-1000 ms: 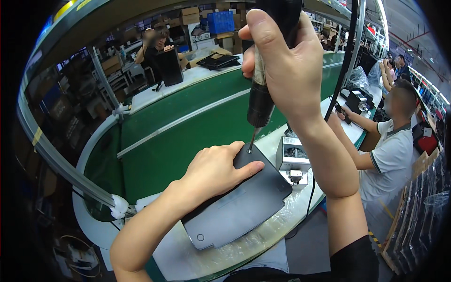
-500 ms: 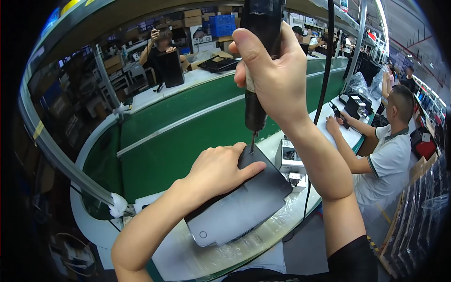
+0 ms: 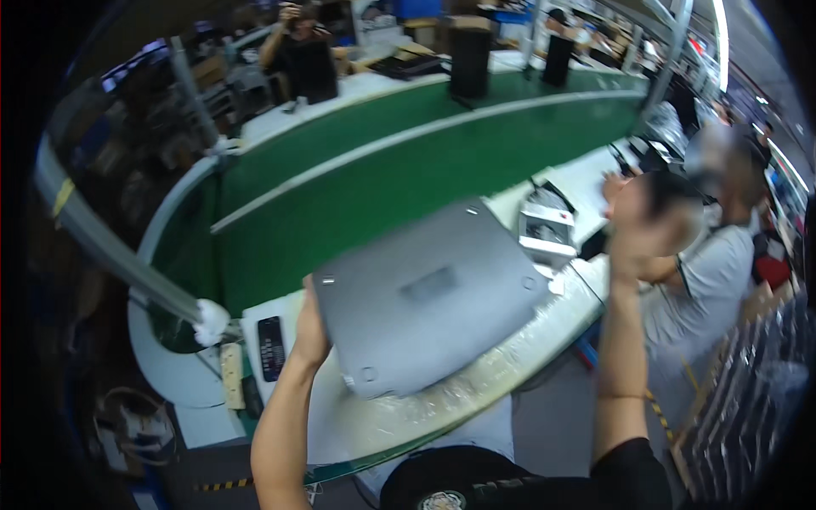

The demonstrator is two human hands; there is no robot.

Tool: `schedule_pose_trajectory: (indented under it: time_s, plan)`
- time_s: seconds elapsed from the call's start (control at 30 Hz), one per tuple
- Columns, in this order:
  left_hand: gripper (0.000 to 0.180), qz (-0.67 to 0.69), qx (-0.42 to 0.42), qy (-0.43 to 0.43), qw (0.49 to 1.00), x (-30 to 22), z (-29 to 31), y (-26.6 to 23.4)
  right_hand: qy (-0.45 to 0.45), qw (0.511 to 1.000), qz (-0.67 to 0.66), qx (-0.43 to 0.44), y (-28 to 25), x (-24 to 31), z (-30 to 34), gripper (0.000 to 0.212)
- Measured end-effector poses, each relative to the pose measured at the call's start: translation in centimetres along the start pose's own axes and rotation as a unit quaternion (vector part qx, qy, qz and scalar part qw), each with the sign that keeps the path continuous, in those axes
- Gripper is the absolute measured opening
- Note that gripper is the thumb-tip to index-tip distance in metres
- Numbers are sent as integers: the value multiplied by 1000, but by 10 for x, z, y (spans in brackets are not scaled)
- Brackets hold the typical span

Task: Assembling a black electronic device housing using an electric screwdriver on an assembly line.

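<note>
Fingers of the left hand [image 3: 308,327] are hooked under the near-left edge of the grey laptop base cover [image 3: 425,293], so you mostly see the back of the hand and wrist; it's gripping that edge and the slab sits tilted, far side raised off the white table [image 3: 544,319]. Half a second ago that same hand was flat on top pinning it down while the right hand drove the black electric screwdriver into it from above. Now the driver is out of the picture completely and the right hand [image 3: 633,221] is pulled up and off to the right of the cover, well clear. It's motion-blurred, so I can't tell if those fingers are curled or holding anything. My read: the screwing bit looks finished on this unit and it's being picked up to move on, maybe toward the green conveyor belt [image 3: 382,178] just beyond the left fingers. Small white parts tray [image 3: 544,229] sits right of the cover, and a co-worker in a white shirt [image 3: 714,263] is past the right hand.
</note>
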State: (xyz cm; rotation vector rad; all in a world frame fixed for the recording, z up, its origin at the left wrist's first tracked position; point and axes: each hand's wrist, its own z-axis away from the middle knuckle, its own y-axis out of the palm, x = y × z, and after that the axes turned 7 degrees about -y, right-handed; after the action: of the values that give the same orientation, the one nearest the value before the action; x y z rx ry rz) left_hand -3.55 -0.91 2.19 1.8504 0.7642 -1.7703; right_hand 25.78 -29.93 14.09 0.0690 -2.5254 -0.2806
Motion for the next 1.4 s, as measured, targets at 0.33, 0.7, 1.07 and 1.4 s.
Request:
schedule_pose_trajectory:
  time_s: [0.33, 0.7, 1.07, 1.4]
  plan:
    - [57, -138, -87, 55, 985, -80, -4, 29, 19, 999, -4, 27, -10, -96, 79, 39]
    - [60, -365, 14, 104, 925, -86, -86, 97, 83, 995, -18, 47, -4, -22, 47, 21]
    - [67, -299, 209, -39, 930, -25, -73, 82, -35, 980, -196, 27, 84, 76, 14, 22]
    - [58, -393, 133, -30, 909, -18, -44, 77, 36, 947, -286, 142, 183, 68, 60, 25]
